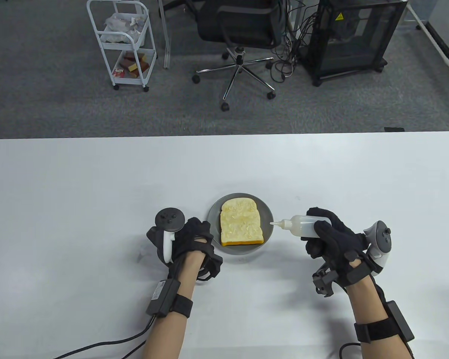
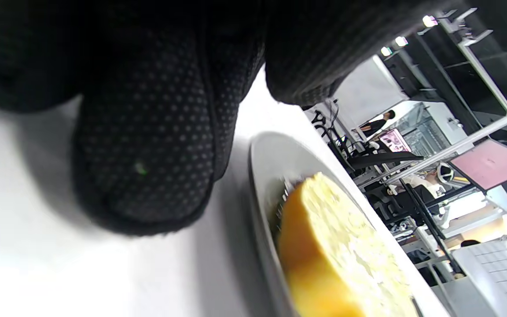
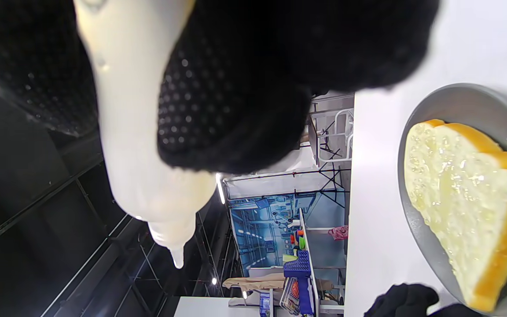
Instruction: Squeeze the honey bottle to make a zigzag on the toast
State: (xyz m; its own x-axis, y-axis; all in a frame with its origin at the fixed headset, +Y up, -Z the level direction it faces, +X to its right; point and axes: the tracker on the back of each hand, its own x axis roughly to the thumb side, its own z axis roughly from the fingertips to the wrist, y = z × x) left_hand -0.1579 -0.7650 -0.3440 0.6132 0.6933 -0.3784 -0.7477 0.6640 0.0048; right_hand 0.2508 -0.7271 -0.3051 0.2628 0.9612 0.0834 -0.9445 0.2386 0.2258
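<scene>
A slice of toast (image 1: 241, 221) with a glossy top lies on a grey plate (image 1: 214, 216) near the table's front middle. My right hand (image 1: 331, 239) grips a translucent squeeze bottle (image 1: 298, 225) held sideways, its nozzle pointing left just at the plate's right rim. In the right wrist view the bottle (image 3: 139, 132) fills the left and the toast (image 3: 469, 193) sits at the right. My left hand (image 1: 194, 239) rests on the table against the plate's left edge; in the left wrist view its fingertips (image 2: 148, 176) lie beside the plate (image 2: 262, 185) and toast (image 2: 337, 255).
The white table (image 1: 97, 194) stretches wide on both sides. A cable (image 1: 97, 346) runs from my left forearm toward the front left. Beyond the table are a white cart (image 1: 125, 41), an office chair (image 1: 239, 33) and a black cabinet (image 1: 353, 37).
</scene>
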